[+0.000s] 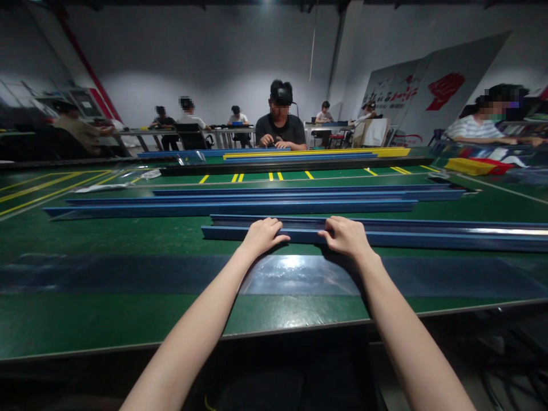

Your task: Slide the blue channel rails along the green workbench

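A long blue channel-shaped profile [419,240] lies crosswise on the green table [278,319] in front of me, running out of view on the right. My left hand [265,234] is closed over its near wall by the left end, thumb along the front face and fingers over into the groove. A short way to the right, my right hand [345,233] grips the same wall, its fingers curled over the top edge. Between me and the profile, a clear plastic strip [128,274] is spread flat across the table, with light glaring off its middle.
Farther back lie more blue profiles [240,208], a black one [291,166] and a yellow one [385,152]. A yellow tray [468,166] stands at the back right. A person in a dark shirt [295,132] sits across the table, and several others sit beyond.
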A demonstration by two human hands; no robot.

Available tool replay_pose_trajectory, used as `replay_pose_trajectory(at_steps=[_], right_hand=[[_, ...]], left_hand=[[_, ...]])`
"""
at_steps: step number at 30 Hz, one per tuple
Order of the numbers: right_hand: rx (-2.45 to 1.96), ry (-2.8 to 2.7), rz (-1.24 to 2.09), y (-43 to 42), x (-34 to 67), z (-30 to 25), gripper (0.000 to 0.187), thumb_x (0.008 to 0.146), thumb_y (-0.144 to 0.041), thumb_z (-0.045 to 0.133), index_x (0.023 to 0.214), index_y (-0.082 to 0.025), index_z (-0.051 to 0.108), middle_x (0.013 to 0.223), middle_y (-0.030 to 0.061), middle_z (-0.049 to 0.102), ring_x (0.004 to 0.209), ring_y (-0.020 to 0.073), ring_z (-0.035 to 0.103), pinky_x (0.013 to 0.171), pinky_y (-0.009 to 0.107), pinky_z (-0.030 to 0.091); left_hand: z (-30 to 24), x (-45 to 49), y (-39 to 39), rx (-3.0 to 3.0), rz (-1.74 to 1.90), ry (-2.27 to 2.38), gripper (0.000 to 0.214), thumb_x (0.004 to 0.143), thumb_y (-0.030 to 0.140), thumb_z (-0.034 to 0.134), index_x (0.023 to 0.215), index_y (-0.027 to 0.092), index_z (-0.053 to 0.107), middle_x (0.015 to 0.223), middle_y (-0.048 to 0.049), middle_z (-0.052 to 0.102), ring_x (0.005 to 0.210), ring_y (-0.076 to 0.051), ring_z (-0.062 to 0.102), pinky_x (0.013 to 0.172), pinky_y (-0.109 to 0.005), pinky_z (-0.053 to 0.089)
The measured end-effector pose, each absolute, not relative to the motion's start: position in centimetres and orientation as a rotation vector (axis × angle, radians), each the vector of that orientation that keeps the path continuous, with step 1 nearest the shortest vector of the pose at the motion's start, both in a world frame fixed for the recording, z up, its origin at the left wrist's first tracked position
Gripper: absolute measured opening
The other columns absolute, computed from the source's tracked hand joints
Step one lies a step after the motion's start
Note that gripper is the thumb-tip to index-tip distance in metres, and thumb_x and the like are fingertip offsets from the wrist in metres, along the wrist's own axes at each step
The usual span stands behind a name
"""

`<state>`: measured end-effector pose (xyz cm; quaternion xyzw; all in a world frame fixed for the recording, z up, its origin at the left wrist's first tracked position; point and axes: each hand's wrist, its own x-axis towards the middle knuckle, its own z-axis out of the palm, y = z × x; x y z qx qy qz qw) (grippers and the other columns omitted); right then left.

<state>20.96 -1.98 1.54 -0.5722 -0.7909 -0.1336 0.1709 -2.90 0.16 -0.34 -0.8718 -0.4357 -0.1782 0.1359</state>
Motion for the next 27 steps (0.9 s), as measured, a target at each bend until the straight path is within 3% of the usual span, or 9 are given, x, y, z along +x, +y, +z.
replay_pose_trajectory(at_steps=[7,17,27], right_hand=[[-1.634,-2.275,-0.380,-1.9,21.5,1.5,0.026,0.080,-0.042,0.044,0.074,-0.020,0.057,0.081,0.0043,0.063,0.076,0.0166,0.055,0.055,0.026,0.025],[-1.584,-2.395,-0.316,-2.0,20.4,1.1,0.031,0.086,-0.039,0.035,0.093,-0.020,0.059,0.093,0.0057,0.066,0.084,0.0173,0.057,0.063,0.025,0.031],[-1.493,-2.432,-0.318,-1.9,19.9,0.7,0.034,0.086,-0.041,0.037,0.101,-0.020,0.060,0.097,0.0066,0.066,0.091,0.0176,0.055,0.066,0.025,0.034]], left_hand=[[-0.6,-2.8,0.3,-2.526,-0.518,-1.248,0.035,0.083,0.050,0.046,0.088,0.018,0.058,0.095,-0.0058,0.062,0.089,-0.018,0.055,0.072,-0.027,0.041],[-0.7,-2.8,0.4,-2.554,-0.591,-1.185,0.032,0.083,0.047,0.048,0.091,0.018,0.058,0.105,-0.0054,0.061,0.098,-0.018,0.052,0.081,-0.028,0.041],[-0.6,-2.8,0.3,-2.549,-0.571,-1.190,0.032,0.083,0.047,0.048,0.090,0.018,0.058,0.104,-0.0056,0.061,0.097,-0.018,0.053,0.079,-0.029,0.041]])
